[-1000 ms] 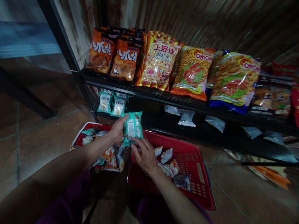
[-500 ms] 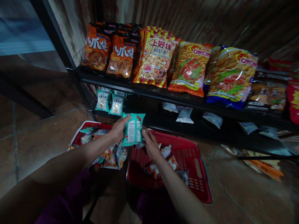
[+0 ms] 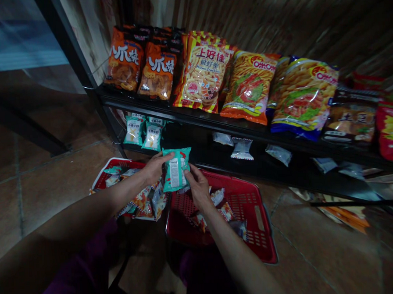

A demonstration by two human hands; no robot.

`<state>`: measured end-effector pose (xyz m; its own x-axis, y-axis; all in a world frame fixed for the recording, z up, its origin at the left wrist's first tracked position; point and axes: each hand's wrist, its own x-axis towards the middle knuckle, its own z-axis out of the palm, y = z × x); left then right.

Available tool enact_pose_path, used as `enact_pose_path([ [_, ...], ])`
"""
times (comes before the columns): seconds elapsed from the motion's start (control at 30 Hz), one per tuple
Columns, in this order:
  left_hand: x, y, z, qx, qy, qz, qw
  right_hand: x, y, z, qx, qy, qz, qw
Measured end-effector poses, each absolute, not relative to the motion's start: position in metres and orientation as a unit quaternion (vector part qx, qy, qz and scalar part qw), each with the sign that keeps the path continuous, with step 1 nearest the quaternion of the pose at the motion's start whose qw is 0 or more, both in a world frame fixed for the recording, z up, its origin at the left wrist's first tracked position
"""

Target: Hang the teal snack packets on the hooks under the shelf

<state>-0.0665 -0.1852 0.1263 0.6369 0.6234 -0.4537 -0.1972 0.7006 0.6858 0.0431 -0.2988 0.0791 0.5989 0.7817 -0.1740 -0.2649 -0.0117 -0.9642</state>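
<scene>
Between my hands is a teal snack bag (image 3: 176, 171), its label side facing me. My left hand (image 3: 156, 167) grips its left edge, thumb across the front. On the opposite edge, my right hand (image 3: 197, 186) holds it with the thumb on the front. Below the bag stands a red basket (image 3: 254, 192) with several small snack packets inside. To its left, a second red basket (image 3: 101, 180) is heaped with packets. Matching teal bags (image 3: 133, 130) stand in short rows at the left end of the lower shelf (image 3: 196, 149).
Large snack bags line the upper shelf (image 3: 194, 112), including orange bags (image 3: 124, 63) and a yellow prawn cracker bag (image 3: 203, 76). Several small silver packets (image 3: 242, 150) lie on the lower shelf. A black shelf post (image 3: 67, 44) rises at left. Flattened packaging (image 3: 343, 211) lies at right.
The teal bag stays in both hands, nearly in place. My right hand's thumb has shifted onto the front of the bag. The view has moved slightly.
</scene>
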Motion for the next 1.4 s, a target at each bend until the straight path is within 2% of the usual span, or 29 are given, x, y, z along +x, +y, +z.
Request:
enact_pose_path([
  [0.63,-0.069,-0.188,0.117,0.314,0.315,0.152,0.882,0.046,-0.299,0.084,-0.634,-0.221,0.302,0.677],
  [1.0,-0.069,-0.183,0.108,0.302,0.308,0.184,0.883,0.057,-0.299,0.091,-0.598,-0.201,0.389,0.671],
  [1.4,-0.067,-0.177,0.108,0.281,0.378,0.237,0.85,0.042,-0.299,0.091,-0.557,-0.118,0.501,0.652],
])
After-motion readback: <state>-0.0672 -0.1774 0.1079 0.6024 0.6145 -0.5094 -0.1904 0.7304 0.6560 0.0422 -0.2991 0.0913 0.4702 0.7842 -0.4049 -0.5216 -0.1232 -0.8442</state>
